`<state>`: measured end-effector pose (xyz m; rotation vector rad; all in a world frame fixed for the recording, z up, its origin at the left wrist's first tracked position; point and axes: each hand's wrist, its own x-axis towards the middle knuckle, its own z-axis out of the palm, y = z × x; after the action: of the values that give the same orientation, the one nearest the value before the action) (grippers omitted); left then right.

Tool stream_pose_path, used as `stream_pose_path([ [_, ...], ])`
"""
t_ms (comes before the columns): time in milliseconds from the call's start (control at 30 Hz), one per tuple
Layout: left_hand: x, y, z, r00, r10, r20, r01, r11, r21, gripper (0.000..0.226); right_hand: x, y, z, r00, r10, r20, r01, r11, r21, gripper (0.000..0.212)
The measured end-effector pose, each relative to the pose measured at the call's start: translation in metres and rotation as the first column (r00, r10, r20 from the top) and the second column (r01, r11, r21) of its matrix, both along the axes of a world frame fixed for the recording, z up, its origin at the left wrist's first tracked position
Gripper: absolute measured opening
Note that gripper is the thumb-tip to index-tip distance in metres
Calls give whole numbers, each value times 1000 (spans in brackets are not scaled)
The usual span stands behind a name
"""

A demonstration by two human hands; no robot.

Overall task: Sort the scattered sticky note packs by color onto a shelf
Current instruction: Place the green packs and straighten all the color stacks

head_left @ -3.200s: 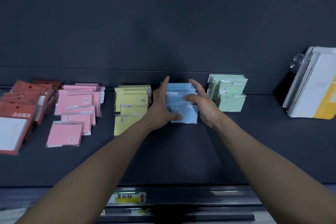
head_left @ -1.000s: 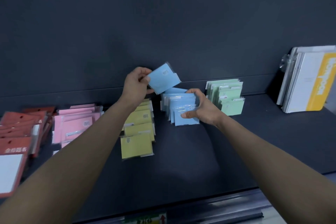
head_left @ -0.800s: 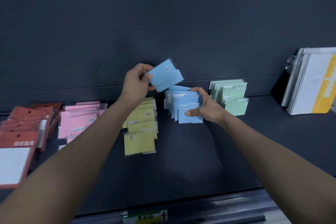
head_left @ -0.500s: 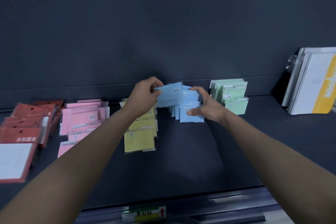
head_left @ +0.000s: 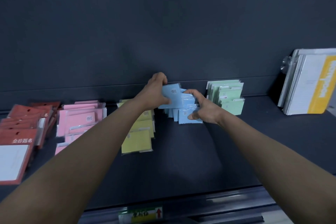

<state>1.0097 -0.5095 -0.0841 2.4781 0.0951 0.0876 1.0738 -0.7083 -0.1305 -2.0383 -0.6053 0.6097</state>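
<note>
Left hand [head_left: 156, 91] pinches a blue sticky note pack [head_left: 172, 96] above the blue row [head_left: 188, 118] the right hand [head_left: 204, 112] grips, seemingly steadying it.

A shop is indicated, most likely a stationery aisle. A dark matte display shelf [head_left: 181, 160] with a flat dark back panel [head_left: 163, 32] is seen. A green-and-yellow printed shelf tag with a red arrow [head_left: 141, 213] is fitted on the grey front rail [head_left: 218, 203].

Stock is laid out in many identical copies, sealed in clear film with small printed stickers. Pink sticky note packs [head_left: 80, 120], yellow sticky note packs [head_left: 137, 142], blue sticky note packs [head_left: 187, 116] and green sticky note packs [head_left: 229, 96] are grouped side by side.

Red card-backed packs with white Chinese lettering [head_left: 18, 132] are stacked at the left end. White and yellow wrapped booklets [head_left: 309, 85] are stood upright at the right end.
</note>
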Motion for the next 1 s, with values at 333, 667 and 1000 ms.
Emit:
stream_pose_path([
  [333,9,-2,8,983,-85,-163,91,995,28,35,-8,-2,16,999,25,22,-22,993,-117,102],
  [667,17,-2,8,984,-75,-159,85,995,57,27,-9,-12,18,984,-10,177,73,933,-352,76],
  [1000,17,-2,-2,985,-100,-139,129,965,226,47,-15,-18,27,979,27,203,53,924,-378,27],
])
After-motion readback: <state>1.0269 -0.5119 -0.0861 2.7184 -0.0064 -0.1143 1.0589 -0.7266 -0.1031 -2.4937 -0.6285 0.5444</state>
